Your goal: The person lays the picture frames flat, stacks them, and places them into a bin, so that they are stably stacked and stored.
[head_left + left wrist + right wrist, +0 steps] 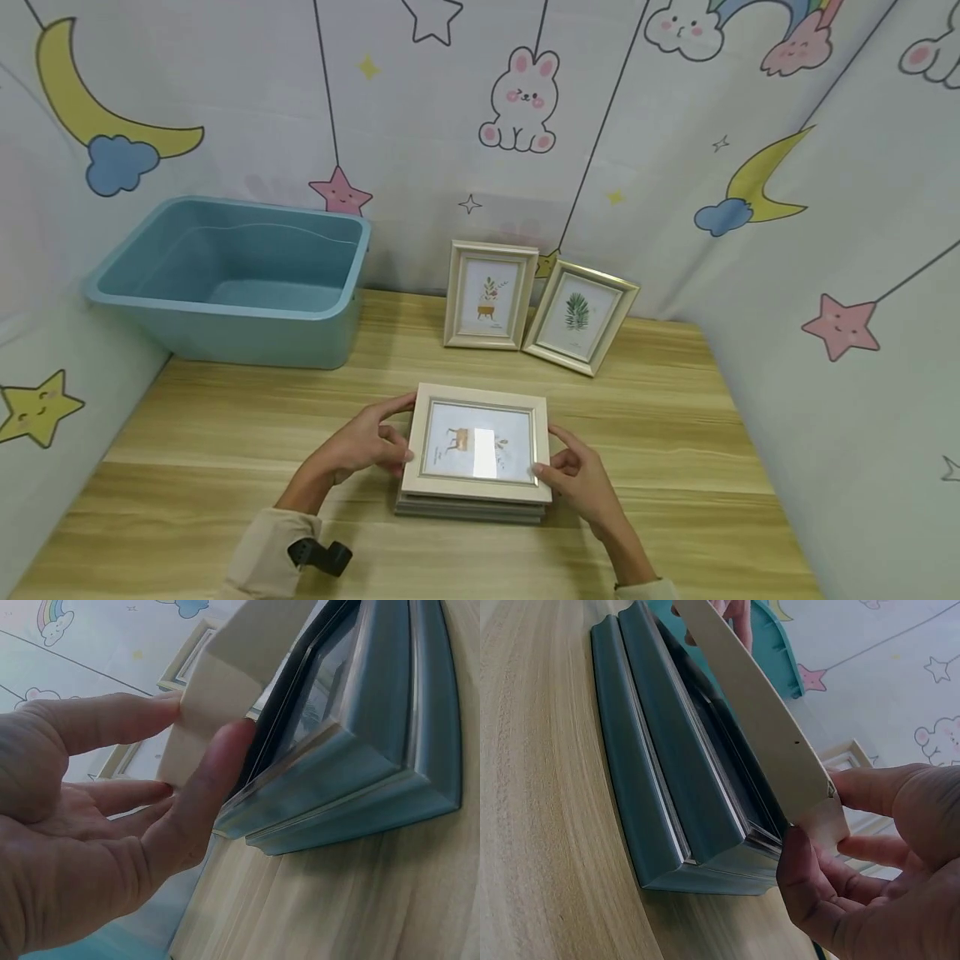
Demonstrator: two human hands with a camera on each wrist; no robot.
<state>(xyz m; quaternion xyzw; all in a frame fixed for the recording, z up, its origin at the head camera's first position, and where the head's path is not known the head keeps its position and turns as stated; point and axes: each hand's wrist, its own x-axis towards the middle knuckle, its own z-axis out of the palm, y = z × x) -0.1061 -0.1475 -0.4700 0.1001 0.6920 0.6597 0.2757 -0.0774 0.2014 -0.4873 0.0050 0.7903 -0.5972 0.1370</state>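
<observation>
Both hands hold a cream picture frame point(478, 442) by its two short sides. Behind its glass is a plant print, turned sideways, with a bright reflection on it. The left hand point(367, 442) grips the left side, its fingers and thumb around the edge in the left wrist view. On the right side, the right hand point(581, 479) pinches the edge near the front corner. Beneath lie two stacked grey-blue picture frames point(660, 750), flat on the table point(675, 500). In the right wrist view the cream frame is tilted over them, with a gap showing along one side.
A blue plastic tub point(247, 333) stands at the back left. Against the patterned curtain point(420, 108) lean two gold-edged picture frames, one with a potted-plant print point(491, 296) and a tilted one with a green leaf point(581, 317). A black strap point(320, 556) is on the left sleeve.
</observation>
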